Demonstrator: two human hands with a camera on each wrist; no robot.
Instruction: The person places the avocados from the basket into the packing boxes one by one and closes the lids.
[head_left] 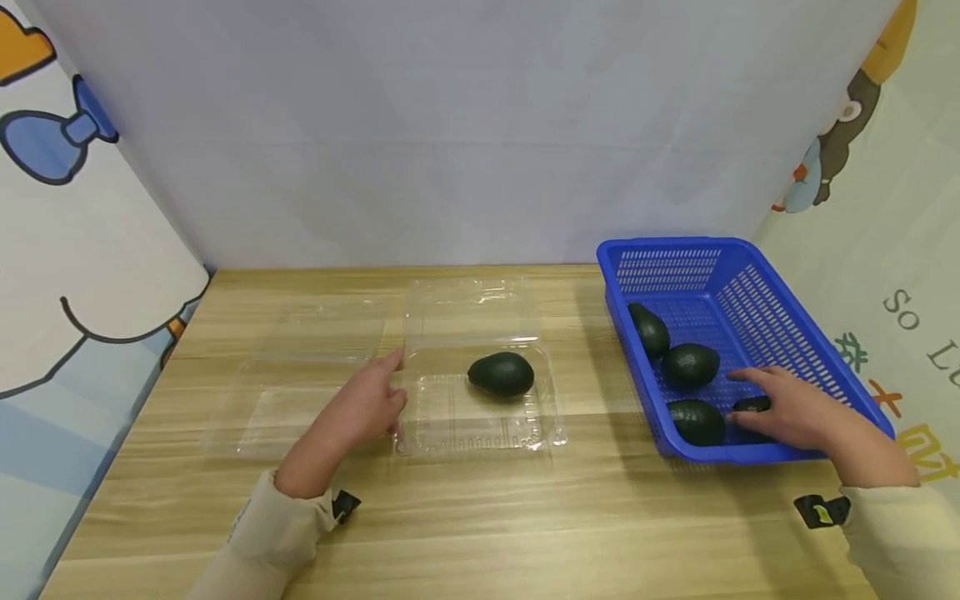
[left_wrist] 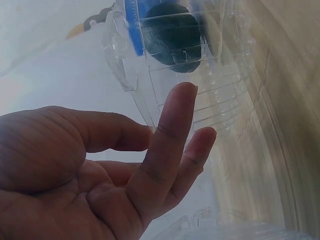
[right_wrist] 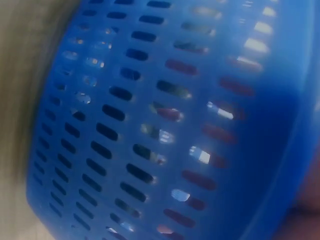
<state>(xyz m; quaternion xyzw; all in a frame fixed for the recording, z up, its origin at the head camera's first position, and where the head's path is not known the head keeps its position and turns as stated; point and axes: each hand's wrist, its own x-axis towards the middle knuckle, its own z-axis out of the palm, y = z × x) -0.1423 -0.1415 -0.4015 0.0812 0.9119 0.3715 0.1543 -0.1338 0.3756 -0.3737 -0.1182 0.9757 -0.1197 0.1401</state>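
A clear plastic clamshell box (head_left: 480, 429) lies with its lid raised at the middle of the table, and one dark green avocado (head_left: 501, 374) rests in its tray. My left hand (head_left: 367, 400) is at the left edge of that box, fingers apart and holding nothing; whether they touch the plastic I cannot tell. Inside the blue basket (head_left: 675, 452), my right hand (head_left: 798, 408) reaches over an avocado (head_left: 752, 405), partly hidden beneath it. Several other avocados (head_left: 691, 367) lie along the basket's left side. The right wrist view shows mostly the basket's slotted wall (right_wrist: 115, 115).
Another clear clamshell box (head_left: 292, 408), also with its lid raised, lies left of the middle one, partly behind my left forearm. The wooden table (head_left: 525, 525) ends at a pale cloth backdrop (head_left: 420, 167). Printed sheets hang at both sides.
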